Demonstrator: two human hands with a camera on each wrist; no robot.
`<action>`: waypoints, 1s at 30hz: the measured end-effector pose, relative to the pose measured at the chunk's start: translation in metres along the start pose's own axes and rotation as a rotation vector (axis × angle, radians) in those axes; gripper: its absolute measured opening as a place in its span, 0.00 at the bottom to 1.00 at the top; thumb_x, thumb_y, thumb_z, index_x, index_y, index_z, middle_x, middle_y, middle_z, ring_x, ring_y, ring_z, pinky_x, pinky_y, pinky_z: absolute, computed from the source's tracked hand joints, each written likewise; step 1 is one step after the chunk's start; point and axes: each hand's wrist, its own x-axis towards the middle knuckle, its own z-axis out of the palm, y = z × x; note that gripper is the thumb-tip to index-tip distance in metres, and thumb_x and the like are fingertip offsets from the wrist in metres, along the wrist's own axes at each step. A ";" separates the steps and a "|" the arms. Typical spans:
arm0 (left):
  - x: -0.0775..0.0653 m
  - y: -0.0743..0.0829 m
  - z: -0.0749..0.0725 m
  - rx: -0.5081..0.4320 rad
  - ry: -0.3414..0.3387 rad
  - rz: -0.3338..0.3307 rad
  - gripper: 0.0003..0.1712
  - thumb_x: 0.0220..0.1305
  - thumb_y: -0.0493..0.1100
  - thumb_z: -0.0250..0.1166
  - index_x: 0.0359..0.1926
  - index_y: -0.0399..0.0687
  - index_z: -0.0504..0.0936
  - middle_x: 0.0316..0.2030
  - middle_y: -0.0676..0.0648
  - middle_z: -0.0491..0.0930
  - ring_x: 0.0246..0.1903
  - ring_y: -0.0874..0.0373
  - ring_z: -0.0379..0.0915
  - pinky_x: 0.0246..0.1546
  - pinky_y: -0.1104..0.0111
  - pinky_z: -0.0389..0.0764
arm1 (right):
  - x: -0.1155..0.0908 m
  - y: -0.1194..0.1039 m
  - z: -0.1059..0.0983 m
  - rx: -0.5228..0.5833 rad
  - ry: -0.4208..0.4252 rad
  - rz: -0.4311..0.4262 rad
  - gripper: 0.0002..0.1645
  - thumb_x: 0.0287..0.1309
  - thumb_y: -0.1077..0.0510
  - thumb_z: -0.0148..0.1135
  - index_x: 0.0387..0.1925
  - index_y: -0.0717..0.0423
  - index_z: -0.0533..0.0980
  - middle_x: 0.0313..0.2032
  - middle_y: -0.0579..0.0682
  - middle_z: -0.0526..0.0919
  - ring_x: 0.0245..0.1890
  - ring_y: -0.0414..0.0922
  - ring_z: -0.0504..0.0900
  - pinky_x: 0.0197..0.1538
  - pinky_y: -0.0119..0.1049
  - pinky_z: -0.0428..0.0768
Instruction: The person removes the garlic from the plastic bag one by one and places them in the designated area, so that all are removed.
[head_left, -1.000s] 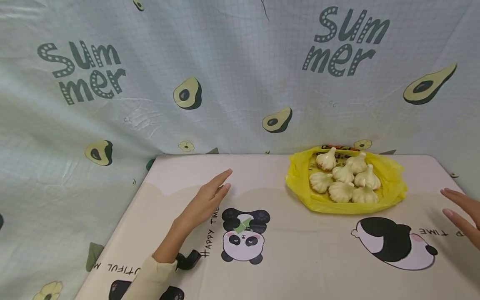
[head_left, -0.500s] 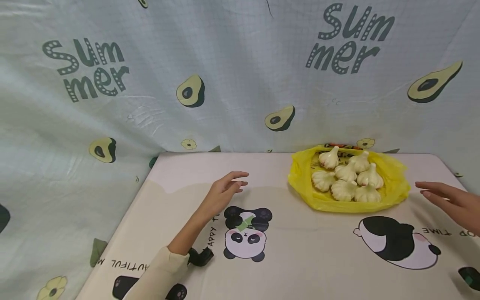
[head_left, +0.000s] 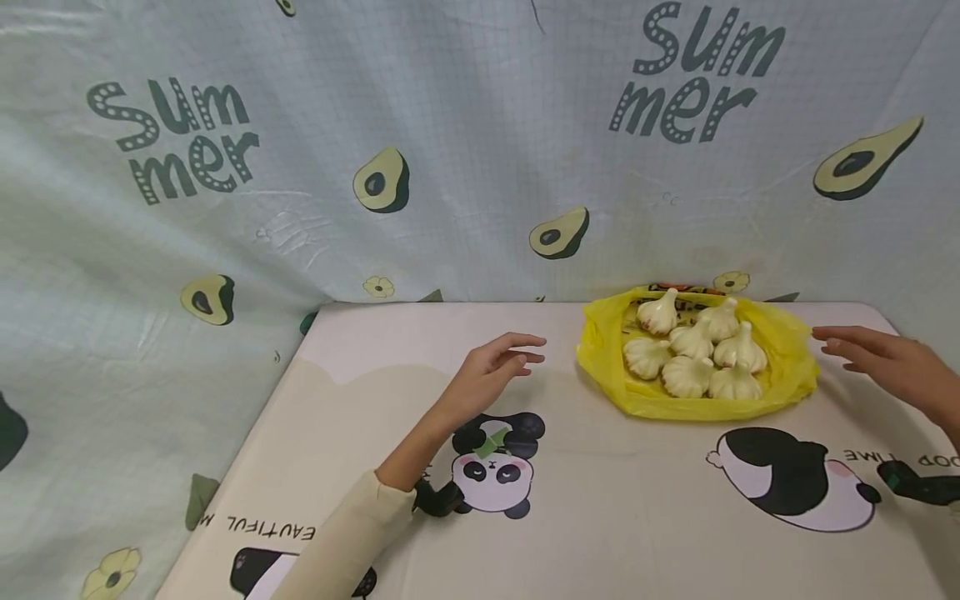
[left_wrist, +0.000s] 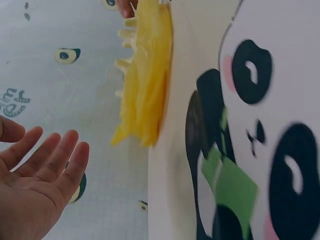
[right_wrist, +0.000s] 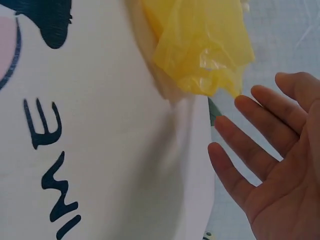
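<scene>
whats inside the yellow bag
Seven garlic bulbs show inside the bag, grouped close together, with bits of its yellow lining visible around them. Whatever lies directly beneath the bulbs or under the bag's folds is covered and cannot be seen.

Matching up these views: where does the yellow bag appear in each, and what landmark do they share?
Head: yellow bag right of centre, just below mid-height.
Left wrist: yellow bag at the top, left of centre.
Right wrist: yellow bag at the top, right of centre.
Shared landmark: the right hand, its fingers near the bag.
</scene>
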 end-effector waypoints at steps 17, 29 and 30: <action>0.046 0.019 0.043 -0.047 -0.131 0.101 0.18 0.78 0.33 0.52 0.64 0.37 0.76 0.63 0.39 0.76 0.58 0.43 0.79 0.56 0.69 0.80 | 0.030 0.011 0.005 0.142 -0.173 -0.083 0.47 0.73 0.43 0.57 0.80 0.56 0.47 0.77 0.72 0.37 0.65 0.81 0.57 0.53 0.67 0.79; 0.065 0.027 0.052 -0.035 -0.143 0.115 0.19 0.78 0.33 0.51 0.65 0.37 0.76 0.63 0.41 0.76 0.58 0.52 0.80 0.55 0.70 0.80 | 0.024 0.010 0.004 0.040 -0.134 -0.134 0.39 0.74 0.45 0.57 0.77 0.55 0.60 0.74 0.72 0.55 0.64 0.76 0.61 0.54 0.78 0.67; 0.067 0.027 0.053 -0.024 -0.155 0.113 0.19 0.79 0.33 0.51 0.65 0.38 0.75 0.63 0.41 0.76 0.58 0.52 0.80 0.55 0.70 0.80 | 0.024 0.010 0.002 0.037 -0.153 -0.134 0.37 0.74 0.44 0.56 0.76 0.56 0.61 0.73 0.73 0.58 0.64 0.75 0.62 0.53 0.76 0.69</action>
